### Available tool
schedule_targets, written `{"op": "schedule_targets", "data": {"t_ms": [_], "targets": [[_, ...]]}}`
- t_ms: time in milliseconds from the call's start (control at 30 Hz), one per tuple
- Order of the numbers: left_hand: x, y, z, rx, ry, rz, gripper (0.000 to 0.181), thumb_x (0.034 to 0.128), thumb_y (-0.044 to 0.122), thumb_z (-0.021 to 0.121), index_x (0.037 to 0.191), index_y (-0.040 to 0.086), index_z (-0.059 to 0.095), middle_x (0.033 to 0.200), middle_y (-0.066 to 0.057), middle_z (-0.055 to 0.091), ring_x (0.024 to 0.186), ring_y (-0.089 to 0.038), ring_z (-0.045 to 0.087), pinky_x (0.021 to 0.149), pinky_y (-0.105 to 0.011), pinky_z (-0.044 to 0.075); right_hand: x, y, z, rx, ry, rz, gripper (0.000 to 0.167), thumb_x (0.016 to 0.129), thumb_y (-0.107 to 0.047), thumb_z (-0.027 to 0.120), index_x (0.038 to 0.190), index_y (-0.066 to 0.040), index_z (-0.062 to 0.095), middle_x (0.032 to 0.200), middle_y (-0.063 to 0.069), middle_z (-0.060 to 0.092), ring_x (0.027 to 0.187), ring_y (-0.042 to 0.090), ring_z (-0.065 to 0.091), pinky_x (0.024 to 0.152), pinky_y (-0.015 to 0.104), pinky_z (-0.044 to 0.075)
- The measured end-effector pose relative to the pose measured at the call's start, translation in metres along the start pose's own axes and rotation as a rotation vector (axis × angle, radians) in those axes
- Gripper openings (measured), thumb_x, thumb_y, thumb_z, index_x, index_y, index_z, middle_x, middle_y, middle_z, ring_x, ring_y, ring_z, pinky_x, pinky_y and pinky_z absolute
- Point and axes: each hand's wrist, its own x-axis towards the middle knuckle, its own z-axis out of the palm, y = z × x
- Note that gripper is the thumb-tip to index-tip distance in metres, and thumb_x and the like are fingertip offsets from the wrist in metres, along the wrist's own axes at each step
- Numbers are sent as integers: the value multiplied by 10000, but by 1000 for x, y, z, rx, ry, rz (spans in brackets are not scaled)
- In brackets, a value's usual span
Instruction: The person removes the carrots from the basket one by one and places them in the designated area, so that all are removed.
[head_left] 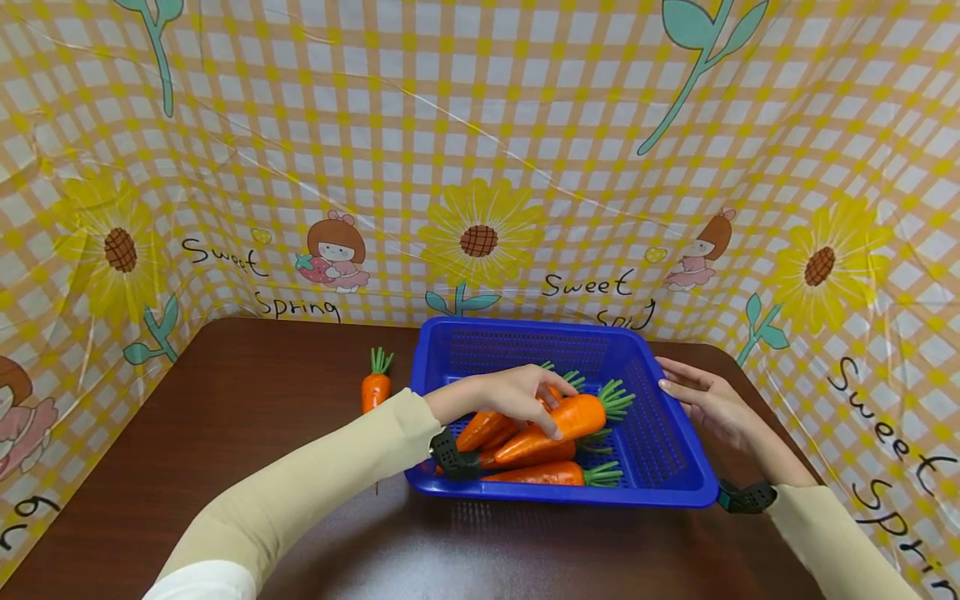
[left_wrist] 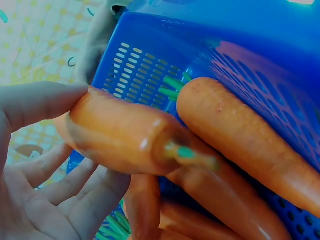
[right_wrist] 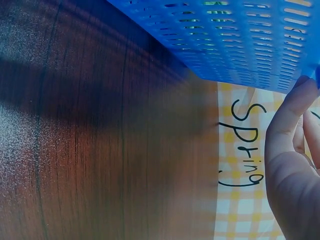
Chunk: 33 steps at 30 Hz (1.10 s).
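Checked cloth [head_left: 420, 108] backs the brown table [head_left: 247, 400] — left grip [head_left: 521, 396] pinching a carrot [head_left: 573, 418], right grip [head_left: 712, 408] spread against a blue basket [head_left: 570, 493].

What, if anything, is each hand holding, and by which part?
Left hand: a carrot, gripped by its thick orange body, near the green top. Right hand: touching the basket's right rim; can't tell if it grips.

Brown table [head_left: 262, 392] beneath carrot [head_left: 376, 390] and, apparently, blue basket [head_left: 570, 494]
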Motion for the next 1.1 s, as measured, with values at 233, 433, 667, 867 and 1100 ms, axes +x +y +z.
{"op": "schedule_targets", "data": {"t_ms": [233,433,667,867,1100], "targets": [[-8,0,-3,-34,87,7,649,785,76,761,1382,148,516,1252,-120,598,956,-119,573,618,-248,494,1,0,0,-31,18,20,331,982,-78,526,1270,-235,570,1116,-101,672,947,80,684,766,238,577],[-15,0,-7,-53,132,6,646,789,95,761,1382,154,511,1232,-118,596,669,-140,523,573,-277,448,1,-1,1,-27,2,9,332,988,-65,508,1266,-234,573,1110,-88,675,940,82,685,760,241,579],[-24,0,-13,-108,166,5,660,787,78,754,1392,149,498,1190,-78,602,726,-137,554,559,-271,466,1,-1,0,-18,-5,-2,345,991,-57,495,1277,-233,574,1130,-102,674,965,85,683,776,240,576],[-30,-3,-19,-114,205,22,663,781,82,753,1390,137,499,1171,-86,623,734,-139,558,549,-265,458,2,-1,0,-36,-2,6,348,991,-74,504,1297,-231,559,1129,-102,672,964,83,684,779,244,577],[-36,-6,-26,-107,252,27,670,785,86,751,1400,134,489,1156,-102,643,844,-133,612,566,-254,494,1,-1,0,-40,1,4,343,991,-84,508,1299,-228,557,1118,-99,674,955,85,685,773,246,579]]}}
